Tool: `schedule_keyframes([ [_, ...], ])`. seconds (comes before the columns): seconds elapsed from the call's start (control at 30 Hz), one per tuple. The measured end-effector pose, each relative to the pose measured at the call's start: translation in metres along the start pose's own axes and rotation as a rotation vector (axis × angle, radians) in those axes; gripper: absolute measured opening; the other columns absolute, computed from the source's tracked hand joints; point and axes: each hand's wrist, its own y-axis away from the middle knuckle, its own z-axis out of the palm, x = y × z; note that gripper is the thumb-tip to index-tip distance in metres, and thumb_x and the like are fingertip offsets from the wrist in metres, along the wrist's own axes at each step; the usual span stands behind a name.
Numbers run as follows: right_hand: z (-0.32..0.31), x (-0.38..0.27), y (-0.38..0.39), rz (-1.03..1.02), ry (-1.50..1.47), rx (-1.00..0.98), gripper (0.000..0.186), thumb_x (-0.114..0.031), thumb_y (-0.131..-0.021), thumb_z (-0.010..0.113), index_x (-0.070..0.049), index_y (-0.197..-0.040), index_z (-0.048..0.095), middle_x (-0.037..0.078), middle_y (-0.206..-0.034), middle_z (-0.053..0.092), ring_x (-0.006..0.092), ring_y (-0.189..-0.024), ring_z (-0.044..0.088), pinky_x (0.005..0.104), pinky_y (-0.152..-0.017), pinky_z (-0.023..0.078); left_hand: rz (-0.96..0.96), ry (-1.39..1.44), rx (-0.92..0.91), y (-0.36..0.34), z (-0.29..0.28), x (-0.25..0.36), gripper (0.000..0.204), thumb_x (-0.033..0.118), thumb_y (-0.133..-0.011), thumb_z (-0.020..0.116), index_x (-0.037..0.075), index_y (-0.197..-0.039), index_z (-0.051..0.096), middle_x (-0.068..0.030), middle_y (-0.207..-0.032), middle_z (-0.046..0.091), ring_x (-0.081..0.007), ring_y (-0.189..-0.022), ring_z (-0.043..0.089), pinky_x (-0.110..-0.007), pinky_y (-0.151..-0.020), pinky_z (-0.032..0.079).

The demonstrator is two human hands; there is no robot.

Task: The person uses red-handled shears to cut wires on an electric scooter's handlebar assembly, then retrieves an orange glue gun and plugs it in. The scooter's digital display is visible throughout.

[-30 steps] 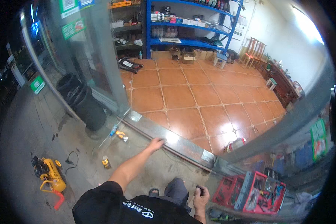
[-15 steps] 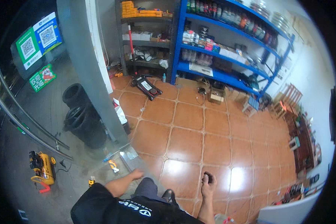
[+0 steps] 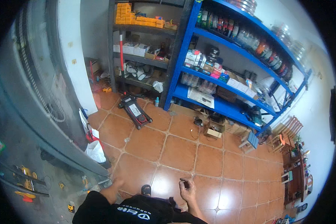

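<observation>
My right hand (image 3: 188, 189) is raised in front of me above the tiled floor, its fingers curled in toward the thumb. The fingertips look dark, and whether something small sits in them I cannot make out. Lower and to the left, my left hand (image 3: 117, 183) hangs beside my body, smeared by motion, so its fingers do not show clearly. Neither hand touches any of the things around. Closest to the left hand is a bin with a white bag (image 3: 95, 151) beside the doorway.
A black floor jack (image 3: 136, 112) with a red-and-white upright handle stands ahead. Behind are a dark shelf (image 3: 142, 28) and a blue rack (image 3: 227, 76) of bottles and boxes. Cartons (image 3: 214, 129), a small stool (image 3: 250, 142) and chairs line the right. A yellow compressor (image 3: 27, 177) stands left outside.
I have stepped forward through the doorway and my view has turned. The jack and shelves appear closer, and the door frame has shifted left. My right hand stays raised with curled fingers.
</observation>
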Motion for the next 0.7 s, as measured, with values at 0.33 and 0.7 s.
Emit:
schedule_keyframes([
  [0.33,0.114,0.169,-0.212,0.028,0.147,-0.228,0.022,-0.017,-0.077,0.067,0.000,-0.091,0.064,0.022,-0.088,0.064,0.0369,-0.081,0.063,0.0427,-0.073,0.053,0.623,0.219,-0.540,-0.157,0.073,0.462,0.032,0.024,-0.086,0.061,0.003,-0.110,0.067,-0.0141,-0.102,0.069,-0.0225,-0.094,0.064,-0.034,-0.086,0.049],
  [0.7,0.225,0.162,-0.634,-0.106,-0.093,-0.397,0.016,-0.016,-0.085,0.056,-0.004,-0.078,0.063,0.015,-0.064,0.060,0.0230,-0.055,0.058,0.0359,-0.051,0.045,-0.570,0.463,0.133,-0.242,-0.102,0.258,0.017,0.020,-0.087,0.057,0.010,-0.074,0.062,-0.0054,-0.065,0.058,-0.0209,-0.055,0.056,-0.038,-0.051,0.046],
])
